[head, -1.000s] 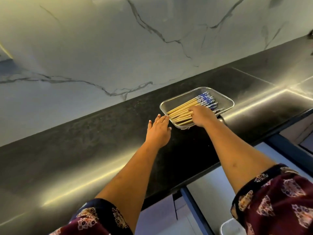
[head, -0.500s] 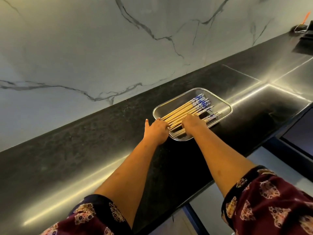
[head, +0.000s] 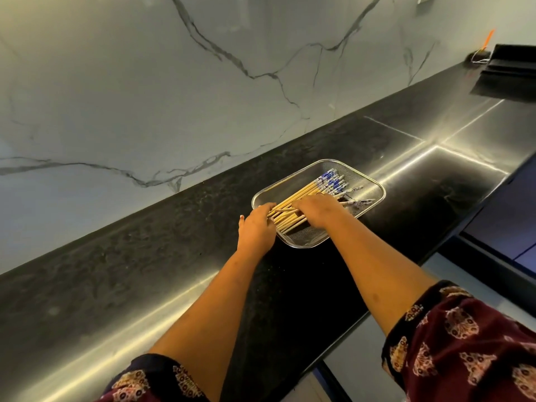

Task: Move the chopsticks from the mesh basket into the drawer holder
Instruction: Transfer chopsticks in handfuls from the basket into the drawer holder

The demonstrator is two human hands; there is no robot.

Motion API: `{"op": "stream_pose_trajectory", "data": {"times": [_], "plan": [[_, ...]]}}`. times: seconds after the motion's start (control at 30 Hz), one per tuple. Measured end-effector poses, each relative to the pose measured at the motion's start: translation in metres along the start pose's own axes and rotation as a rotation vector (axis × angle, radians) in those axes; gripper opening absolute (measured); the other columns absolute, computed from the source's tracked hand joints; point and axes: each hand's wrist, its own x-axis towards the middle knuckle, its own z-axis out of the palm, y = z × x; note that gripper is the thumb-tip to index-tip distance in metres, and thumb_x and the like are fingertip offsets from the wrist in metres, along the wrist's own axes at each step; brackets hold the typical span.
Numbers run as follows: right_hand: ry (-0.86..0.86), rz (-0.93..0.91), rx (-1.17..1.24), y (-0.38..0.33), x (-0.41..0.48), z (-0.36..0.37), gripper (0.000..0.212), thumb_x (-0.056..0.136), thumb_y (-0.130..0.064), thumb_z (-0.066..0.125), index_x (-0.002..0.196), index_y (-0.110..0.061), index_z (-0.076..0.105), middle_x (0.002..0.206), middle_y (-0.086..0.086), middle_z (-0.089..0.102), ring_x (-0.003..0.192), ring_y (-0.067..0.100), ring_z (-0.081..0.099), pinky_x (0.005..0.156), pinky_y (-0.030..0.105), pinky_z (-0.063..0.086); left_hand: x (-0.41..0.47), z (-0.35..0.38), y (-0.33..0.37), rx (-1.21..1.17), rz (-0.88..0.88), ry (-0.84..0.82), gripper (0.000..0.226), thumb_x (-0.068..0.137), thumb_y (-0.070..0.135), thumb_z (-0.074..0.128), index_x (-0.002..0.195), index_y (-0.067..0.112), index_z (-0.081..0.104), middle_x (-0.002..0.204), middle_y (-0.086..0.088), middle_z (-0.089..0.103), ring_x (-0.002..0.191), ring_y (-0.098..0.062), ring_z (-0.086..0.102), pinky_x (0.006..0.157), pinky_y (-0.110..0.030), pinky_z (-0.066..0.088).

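A rectangular metal mesh basket sits on the black countertop. Inside lie several wooden chopsticks with blue-and-white patterned ends pointing to the far right. My left hand rests at the basket's near-left rim, fingers curled over the plain tips of the chopsticks. My right hand lies palm down over the middle of the bundle, fingers closing around it. The chopsticks still lie in the basket. No drawer holder is in view.
A white marble wall rises behind the counter. At the far right end stand a dark box and a small object with an orange stick. Dark cabinet fronts lie below the counter edge at right.
My left hand has moved right from the countertop onto the chopstick tips at the basket rim. My right hand has shifted slightly over the bundle. The camera view has tilted and moved closer.
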Motion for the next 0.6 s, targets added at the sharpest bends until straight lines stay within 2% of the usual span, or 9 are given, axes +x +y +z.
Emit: {"op": "stream_pose_trajectory", "data": {"times": [0.1,0.17,0.27,0.43,0.53,0.6], "plan": [[-0.099,0.004,-0.013,-0.001,0.003,0.003,0.035,0.095,-0.014,0.049,0.129,-0.022,0.048,0.128,0.012,0.057,0.117,0.031,0.053,0.100,0.045,0.039,0.002,0.000,0.001,0.002,-0.007,-0.015,0.043,0.093,0.007,0.040,0.132,0.024,0.047,0.137,-0.004,0.051,0.128,-0.023,0.044,0.115,-0.051,0.003],[-0.148,0.028,0.031,-0.003,0.004,0.009,0.033,0.096,-0.018,0.048,0.128,-0.025,0.044,0.128,0.012,0.057,0.118,0.032,0.051,0.105,0.048,0.034,0.003,0.000,0.002,0.014,-0.009,-0.031,0.043,0.093,0.008,0.041,0.132,0.024,0.047,0.137,-0.004,0.050,0.128,-0.023,0.044,0.115,-0.050,0.003],[-0.127,0.028,0.059,-0.007,0.006,0.018,0.025,0.097,-0.023,0.047,0.121,-0.024,0.045,0.124,0.012,0.059,0.112,0.030,0.054,0.104,0.046,0.034,0.005,0.002,0.002,0.016,-0.017,-0.019,0.042,0.092,0.008,0.042,0.130,0.025,0.048,0.136,-0.003,0.051,0.127,-0.021,0.045,0.115,-0.049,0.002],[-0.097,0.002,-0.038,-0.013,0.015,0.018,0.028,0.095,-0.021,0.052,0.122,-0.016,0.057,0.122,0.011,0.062,0.108,0.028,0.060,0.096,0.039,0.045,0.008,0.006,0.000,0.017,-0.020,-0.017,0.043,0.092,0.007,0.043,0.131,0.025,0.047,0.136,-0.004,0.051,0.126,-0.022,0.046,0.115,-0.049,0.002],[-0.080,-0.005,0.034,-0.010,0.013,0.018,0.025,0.094,-0.018,0.053,0.117,-0.013,0.060,0.115,0.011,0.065,0.100,0.027,0.064,0.092,0.036,0.050,0.008,0.007,-0.002,-0.006,-0.023,0.018,0.044,0.092,0.006,0.040,0.131,0.024,0.047,0.137,-0.004,0.051,0.127,-0.022,0.045,0.115,-0.048,0.004],[-0.023,-0.013,0.109,-0.006,0.011,0.015,0.017,0.094,-0.016,0.050,0.106,-0.012,0.062,0.107,0.012,0.066,0.092,0.025,0.064,0.084,0.033,0.051,0.008,0.006,-0.003,-0.044,-0.030,0.054,0.044,0.092,0.004,0.037,0.131,0.023,0.048,0.137,-0.005,0.051,0.128,-0.022,0.044,0.116,-0.047,0.005]]}}
